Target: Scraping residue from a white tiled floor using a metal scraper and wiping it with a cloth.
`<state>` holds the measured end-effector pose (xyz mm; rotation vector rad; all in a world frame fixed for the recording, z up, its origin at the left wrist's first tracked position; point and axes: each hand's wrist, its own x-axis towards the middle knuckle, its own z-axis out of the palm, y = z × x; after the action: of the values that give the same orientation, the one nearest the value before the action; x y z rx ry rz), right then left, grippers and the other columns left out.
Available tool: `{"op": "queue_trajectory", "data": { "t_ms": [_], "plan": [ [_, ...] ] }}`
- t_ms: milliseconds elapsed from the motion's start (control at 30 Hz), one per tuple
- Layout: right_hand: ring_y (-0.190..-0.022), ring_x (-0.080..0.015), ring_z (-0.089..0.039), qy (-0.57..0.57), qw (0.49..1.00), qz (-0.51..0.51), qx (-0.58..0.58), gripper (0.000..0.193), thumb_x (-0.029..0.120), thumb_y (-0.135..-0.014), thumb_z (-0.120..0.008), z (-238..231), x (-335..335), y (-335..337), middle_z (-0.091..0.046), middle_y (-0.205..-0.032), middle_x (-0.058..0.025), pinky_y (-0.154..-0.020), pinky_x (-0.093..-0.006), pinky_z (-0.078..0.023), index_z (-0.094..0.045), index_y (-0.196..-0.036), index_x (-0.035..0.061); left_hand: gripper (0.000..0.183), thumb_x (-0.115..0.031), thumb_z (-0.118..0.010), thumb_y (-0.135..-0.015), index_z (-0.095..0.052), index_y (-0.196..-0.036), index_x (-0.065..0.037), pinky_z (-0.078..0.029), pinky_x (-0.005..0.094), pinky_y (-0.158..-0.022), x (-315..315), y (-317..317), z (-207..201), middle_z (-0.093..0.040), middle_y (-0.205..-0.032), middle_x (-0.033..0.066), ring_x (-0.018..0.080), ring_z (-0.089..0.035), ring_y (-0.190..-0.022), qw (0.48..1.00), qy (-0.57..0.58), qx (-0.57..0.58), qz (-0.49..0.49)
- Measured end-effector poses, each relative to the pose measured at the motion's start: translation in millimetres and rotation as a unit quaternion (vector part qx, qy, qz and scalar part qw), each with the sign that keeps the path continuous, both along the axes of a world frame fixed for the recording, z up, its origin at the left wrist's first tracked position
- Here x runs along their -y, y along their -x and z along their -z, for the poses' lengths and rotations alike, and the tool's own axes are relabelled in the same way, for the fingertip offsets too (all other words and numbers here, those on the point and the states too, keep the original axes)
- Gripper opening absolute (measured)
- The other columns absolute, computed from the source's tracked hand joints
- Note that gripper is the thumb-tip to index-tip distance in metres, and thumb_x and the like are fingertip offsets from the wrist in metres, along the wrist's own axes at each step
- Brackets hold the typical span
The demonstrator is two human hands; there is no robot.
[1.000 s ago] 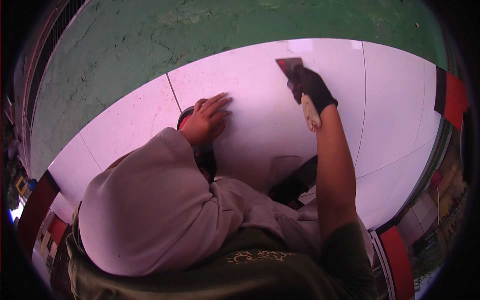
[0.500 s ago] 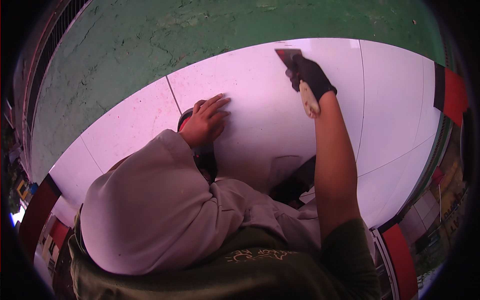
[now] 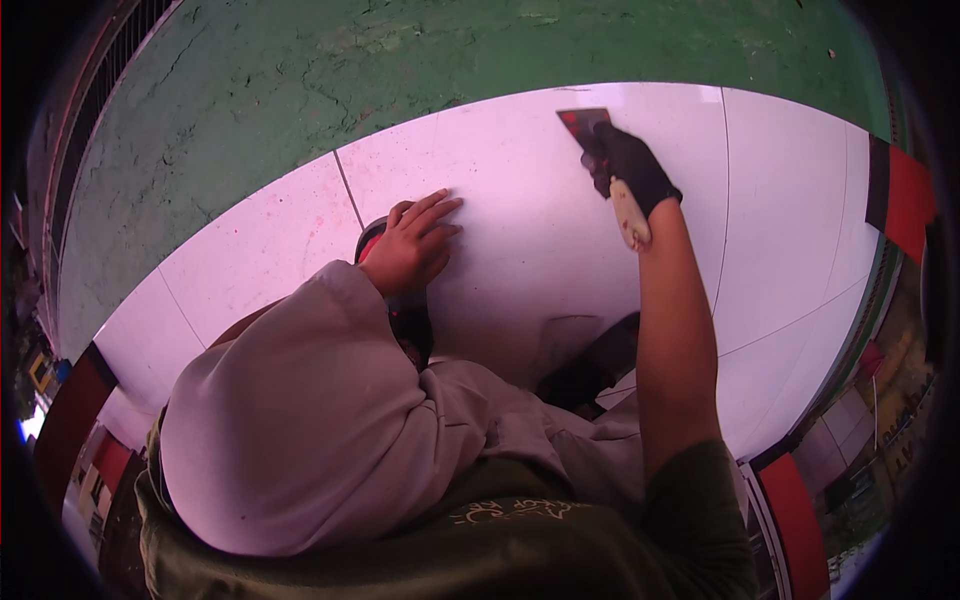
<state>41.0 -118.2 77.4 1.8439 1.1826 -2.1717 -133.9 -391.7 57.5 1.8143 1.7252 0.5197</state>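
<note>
Our right grip (image 3: 636, 168), in a black glove (image 3: 648, 175), is wrapped around the scraper (image 3: 595, 128) in the upper right-centre of the frame; the finger contacts on its underside are hidden. We judge the tool light and rigid: a thin, stiff blade (image 3: 582, 122) on a solid handle (image 3: 629, 215), with little risk of breakage, though the smooth handle may turn if held loosely. We recommend a hold on the front of the handle, close behind the blade, clear of the blade edge; our grip sits well forward, leaving the pale handle end projecting toward the wrist. The blade points to the upper left of the frame over the white tiled floor (image 3: 530, 250); whether its full edge bears on the tile, we cannot tell. Our right forearm (image 3: 676, 330) reaches nearly straight up the frame from the lower right. Our bare left grip (image 3: 412, 245), left of centre, has its fingers loosely spread and holds no visible tool; it lies beside the trouser knee (image 3: 345, 295), above a black-and-red shoe (image 3: 370, 240), and fingertip contact with the floor is unclear. A second dark shoe (image 3: 592, 368) shows at lower centre. Beyond the tile, cracked green ground (image 3: 400, 60) spans the upper frame.
</note>
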Motion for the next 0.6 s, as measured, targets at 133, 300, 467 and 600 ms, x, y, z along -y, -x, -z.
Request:
{"op": "queue_trajectory", "data": {
  "t_ms": [133,300,467,600],
  "plan": [
    [-0.037,-0.0101,-0.036,0.023,0.999,0.023,-0.024,0.021,0.028,-0.090,-0.047,0.8,-24.2,13.3,-0.048,-0.057,-0.0026,-0.034,-0.0235,-0.028,-0.049,-0.078,0.0111,0.032,-0.009,-0.065,-0.074,-0.058,-0.105,-0.011,-0.032,0.0464,-0.095,-1.8,1.6,2.1,-0.043,-0.133,0.0089,0.0269,-0.035,-0.129,1.000,-0.011,0.005,0.001],
    [-0.039,-0.0130,-0.043,0.033,0.999,-0.040,-0.007,0.029,0.031,-0.090,-0.042,2.9,-7.4,-12.0,-0.052,-0.058,-0.0061,-0.039,-0.0283,-0.036,-0.051,-0.083,0.0047,0.033,-0.009,-0.065,-0.074,-0.058,-0.105,-0.011,-0.032,0.0465,-0.095,0.2,2.0,3.1,-0.043,-0.133,0.0091,0.0270,-0.035,-0.128,1.000,-0.004,0.003,-0.008],
    [-0.040,-0.0119,-0.043,0.034,0.998,-0.004,-0.050,0.026,0.031,-0.089,-0.044,2.3,-22.0,-2.3,-0.052,-0.059,-0.0051,-0.039,-0.0262,-0.035,-0.050,-0.082,0.0067,0.034,-0.009,-0.065,-0.073,-0.058,-0.106,-0.011,-0.031,0.0465,-0.096,-1.8,2.8,2.2,-0.042,-0.134,0.0089,0.0269,-0.034,-0.129,1.000,-0.012,0.010,0.000],
    [-0.038,-0.0106,-0.038,0.009,1.000,-0.019,-0.011,0.023,0.030,-0.090,-0.046,2.3,-9.5,-3.4,-0.048,-0.058,-0.0027,-0.036,-0.0251,-0.030,-0.049,-0.081,0.0095,0.034,-0.009,-0.065,-0.073,-0.057,-0.107,-0.011,-0.031,0.0468,-0.096,-0.9,2.9,3.2,-0.042,-0.134,0.0089,0.0269,-0.034,-0.129,1.000,-0.007,0.000,0.002]
  ]
}}
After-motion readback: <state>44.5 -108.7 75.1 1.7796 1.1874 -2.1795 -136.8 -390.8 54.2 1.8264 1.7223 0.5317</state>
